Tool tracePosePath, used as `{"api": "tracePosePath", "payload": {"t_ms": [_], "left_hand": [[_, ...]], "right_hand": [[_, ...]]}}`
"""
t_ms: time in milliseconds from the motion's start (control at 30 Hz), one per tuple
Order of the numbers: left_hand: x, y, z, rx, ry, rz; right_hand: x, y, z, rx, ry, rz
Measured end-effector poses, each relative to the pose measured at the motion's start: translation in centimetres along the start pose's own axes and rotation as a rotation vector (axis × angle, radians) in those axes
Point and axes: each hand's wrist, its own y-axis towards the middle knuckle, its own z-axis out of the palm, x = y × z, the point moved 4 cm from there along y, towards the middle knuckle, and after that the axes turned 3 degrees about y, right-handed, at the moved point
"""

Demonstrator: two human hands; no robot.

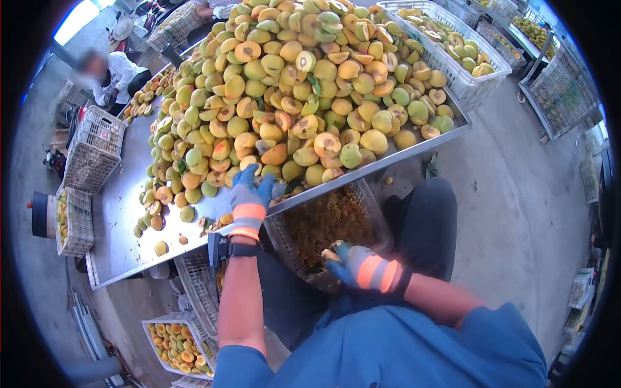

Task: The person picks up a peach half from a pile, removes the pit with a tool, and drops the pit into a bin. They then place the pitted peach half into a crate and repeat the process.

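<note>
A big heap of yellow-green and orange stone fruit (278,90), like peaches or apricots, many of them halved, lies on a metal table (126,242). My left hand (251,197), in a blue and grey glove with orange bands, reaches the heap's near edge with fingers spread; its fingertips are next to the fruit. Lower down, my right hand (362,264), gloved alike, is closed on a pale yellowish piece of stone fruit (331,253). Below that hand, between my knees, a crate (284,242) holds brownish scraps (330,223).
White crates of fruit stand at the back right (498,71) and lower left (155,352). More crates (97,149) line the table's left side. A person in white (119,74) sits at the far left; another person's striped sleeve (207,5) shows behind the heap.
</note>
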Motion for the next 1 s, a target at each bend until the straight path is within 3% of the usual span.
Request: {"api": "tracePosePath", "payload": {"t_ms": [67, 167, 300, 367, 467, 633, 833, 900, 933, 967, 1000], "left_hand": [[-0.2, 0.7, 2.2, 0.054, 0.035, -0.005], [-1.1, 1.5, 3.3, -0.038, 0.202, -0.004], [1.9, 1.4, 3.6, 0.062, 0.119, -0.025], [2.5, 1.2, 3.4, 0.23, 0.122, -0.132], [-0.3, -0.5, 2.0, 0.051, 0.235, -0.017], [-0.7, 0.9, 2.7, 0.111, 0.165, -0.06], [-1.1, -0.1, 2.6, 0.148, 0.289, -0.082], [0.4, -1.0, 2.5, -0.022, -0.358, -0.233], [1.7, -1.3, 2.1, -0.036, -0.51, -0.247], [2.6, -2.6, 2.7, 0.0, -1.179, -0.317], [1.2, -4.0, 1.6, 0.036, -1.494, -0.42]], "right_hand": [[0.6, -0.4, -0.9, -0.086, 0.147, -0.025], [-0.4, 0.2, -0.9, -0.046, 0.239, 0.026], [0.4, 0.3, -2.2, -0.129, 0.259, -0.07], [0.6, 0.8, -2.5, -0.118, 0.227, -0.163], [0.8, 0.7, -2.5, -0.121, 0.201, -0.181], [1.1, 0.2, -1.5, -0.161, 0.162, -0.208], [3.0, -1.0, -3.4, -0.093, 0.429, -0.028], [2.6, -0.8, -3.6, -0.173, 0.515, -0.017], [2.8, -0.9, -3.9, -0.173, 0.415, -0.188], [2.8, -0.6, -3.7, -0.164, 0.418, -0.188], [3.1, -0.5, -3.7, -0.158, 0.443, -0.273]]}}
